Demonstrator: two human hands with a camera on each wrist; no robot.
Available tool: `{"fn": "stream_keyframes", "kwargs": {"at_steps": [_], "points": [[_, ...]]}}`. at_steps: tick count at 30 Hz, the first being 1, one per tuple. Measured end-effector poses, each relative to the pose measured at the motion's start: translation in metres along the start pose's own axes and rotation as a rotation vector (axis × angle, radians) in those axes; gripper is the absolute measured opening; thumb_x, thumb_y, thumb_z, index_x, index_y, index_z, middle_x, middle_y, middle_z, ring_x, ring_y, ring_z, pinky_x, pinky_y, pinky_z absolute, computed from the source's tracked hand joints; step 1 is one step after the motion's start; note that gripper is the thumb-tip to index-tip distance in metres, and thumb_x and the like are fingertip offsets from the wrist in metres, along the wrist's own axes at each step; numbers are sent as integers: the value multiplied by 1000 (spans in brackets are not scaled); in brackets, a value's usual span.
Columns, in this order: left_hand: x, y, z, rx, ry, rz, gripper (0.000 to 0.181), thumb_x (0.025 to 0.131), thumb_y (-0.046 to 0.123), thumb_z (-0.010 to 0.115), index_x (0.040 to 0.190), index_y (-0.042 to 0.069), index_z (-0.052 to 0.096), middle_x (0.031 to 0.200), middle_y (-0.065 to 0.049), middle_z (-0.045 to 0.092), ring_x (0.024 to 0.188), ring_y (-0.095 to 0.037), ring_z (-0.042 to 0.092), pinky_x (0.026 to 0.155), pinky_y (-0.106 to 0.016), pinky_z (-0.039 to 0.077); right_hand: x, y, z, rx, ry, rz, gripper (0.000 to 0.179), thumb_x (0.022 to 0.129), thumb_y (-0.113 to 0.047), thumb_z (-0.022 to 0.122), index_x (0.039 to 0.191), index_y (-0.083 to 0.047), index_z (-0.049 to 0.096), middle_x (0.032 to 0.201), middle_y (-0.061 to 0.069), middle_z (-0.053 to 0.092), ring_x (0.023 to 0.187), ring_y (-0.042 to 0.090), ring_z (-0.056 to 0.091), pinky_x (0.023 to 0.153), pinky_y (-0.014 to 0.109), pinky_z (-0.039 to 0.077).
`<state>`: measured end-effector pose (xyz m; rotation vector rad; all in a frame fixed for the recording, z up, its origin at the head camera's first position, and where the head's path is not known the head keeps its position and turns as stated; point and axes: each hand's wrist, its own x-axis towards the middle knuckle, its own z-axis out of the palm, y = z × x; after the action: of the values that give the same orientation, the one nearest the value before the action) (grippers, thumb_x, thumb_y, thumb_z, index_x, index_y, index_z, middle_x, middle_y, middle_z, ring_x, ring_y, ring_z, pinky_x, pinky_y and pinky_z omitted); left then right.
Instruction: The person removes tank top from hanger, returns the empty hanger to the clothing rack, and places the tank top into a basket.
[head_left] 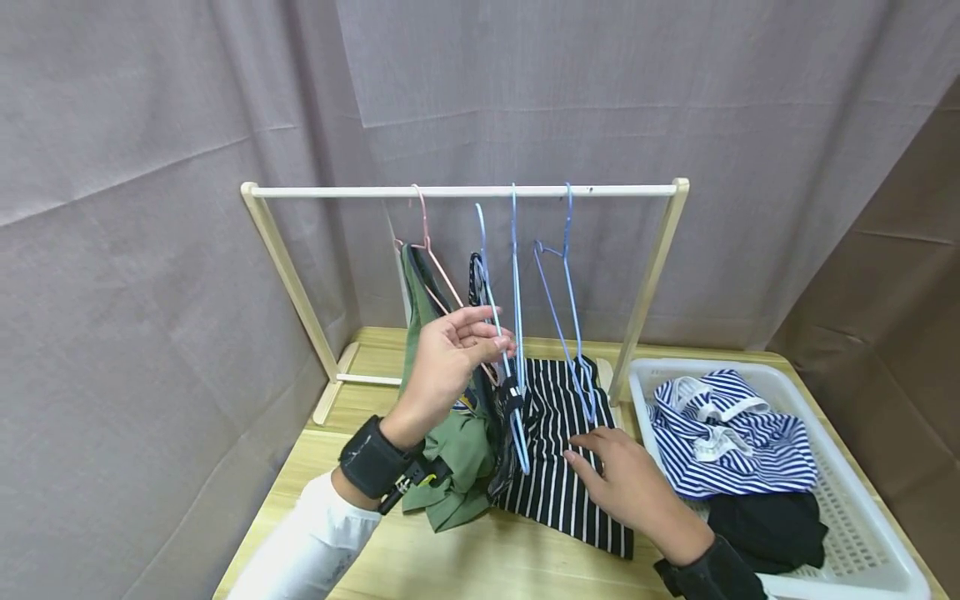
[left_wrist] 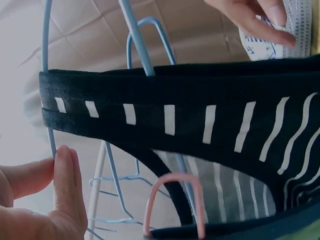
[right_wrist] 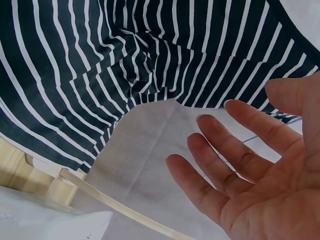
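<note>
My left hand (head_left: pixel 457 354) pinches the arm of a light blue hanger (head_left: pixel 495 304) between thumb and fingers. In the head view the hanger's hook shows a little below the rail, and its body slants down toward me. A black garment with white stripes (head_left: pixel 562 450) hangs from this hanger, one strap (left_wrist: pixel 115 107) looped round the wire close to my left fingertips in the left wrist view. My right hand (head_left: pixel 626 479), fingers spread and holding nothing, is at the garment's right side. In the right wrist view its fingers (right_wrist: pixel 200 192) lie beside the striped cloth.
A rack with a white rail (head_left: pixel 330 192) carries a pink hanger (head_left: pixel 424 218) with a green garment (head_left: pixel 453 454), plus two bare blue hangers (head_left: pixel 568 225). On the right stands a white basket (head_left: pixel 873 508) holding a blue-and-white striped garment (head_left: pixel 735 442) and black cloth (head_left: pixel 768 533).
</note>
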<state>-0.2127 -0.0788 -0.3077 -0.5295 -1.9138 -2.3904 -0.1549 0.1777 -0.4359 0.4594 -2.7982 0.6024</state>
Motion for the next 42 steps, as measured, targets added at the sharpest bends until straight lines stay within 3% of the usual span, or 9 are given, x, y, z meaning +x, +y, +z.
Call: {"fn": "stream_keyframes", "kwargs": {"at_steps": [5,10,23,33,42], "points": [[-13,-12,3,-20,-23,-18,45,92,-16,66,136,-15,58,87,6,74,79,-7,78,75,-21,66,0,1,0,11,12,5,28,101,-28,73,120,-7,79,116,13,77,109,34,72,97,57,61],[-26,-25,7,-52,-56,-43,44,92,-15,65,135,-18,55,87,7,73,80,-7,78,79,-22,66,-1,2,0,12,9,6,28,101,-27,73,120,-8,79,113,12,76,105,32,72,91,56,63],[-51,-57,24,-90,-79,-102,40,93,-14,65,131,-19,56,87,5,72,80,-8,79,79,-23,67,-5,5,-1,5,53,-4,23,100,-28,75,115,-11,81,109,9,78,105,30,73,91,54,62],[-56,-88,31,-59,-42,-156,37,95,-11,66,130,-17,56,94,-5,69,77,-6,77,80,-22,66,-7,7,0,14,66,-12,23,100,-27,74,114,-11,81,109,7,79,106,29,73,91,53,62],[-55,-99,31,-55,-26,-163,34,94,-12,64,127,-17,57,94,-10,72,77,-9,77,79,-23,67,-7,8,-2,9,64,6,26,101,-28,74,118,-9,80,114,10,78,110,33,73,95,56,61]]}}
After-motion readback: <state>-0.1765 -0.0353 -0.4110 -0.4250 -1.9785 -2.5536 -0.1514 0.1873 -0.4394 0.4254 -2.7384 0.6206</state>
